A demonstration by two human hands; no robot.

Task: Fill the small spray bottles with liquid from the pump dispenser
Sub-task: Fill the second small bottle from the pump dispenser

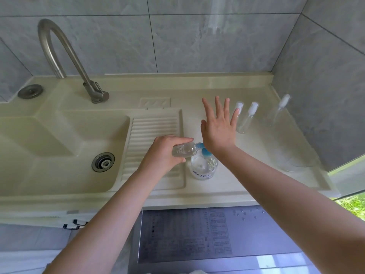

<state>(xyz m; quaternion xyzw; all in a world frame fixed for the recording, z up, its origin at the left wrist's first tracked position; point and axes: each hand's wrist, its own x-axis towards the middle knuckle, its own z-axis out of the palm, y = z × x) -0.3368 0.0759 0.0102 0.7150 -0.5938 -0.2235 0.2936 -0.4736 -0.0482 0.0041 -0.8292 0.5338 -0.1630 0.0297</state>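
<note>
My left hand (166,151) grips a small clear bottle (183,150) tilted on its side, its mouth against the blue spout of the pump dispenser (203,167). The dispenser is a clear round bottle with a blue pump head, standing on the counter. My right hand (218,127) has its fingers spread straight, and the heel of the palm presses on the blue pump head. Behind it stand three small clear spray bottles with white caps: one (239,107) partly hidden by my fingers, one (246,119) beside it, and one (280,111) further right.
A cream sink basin (59,147) with a drain and a ribbed washboard (154,135) lies to the left. A steel faucet (65,56) arches over it. A grey tiled wall closes the back and right. A clear glass object (300,157) stands at right.
</note>
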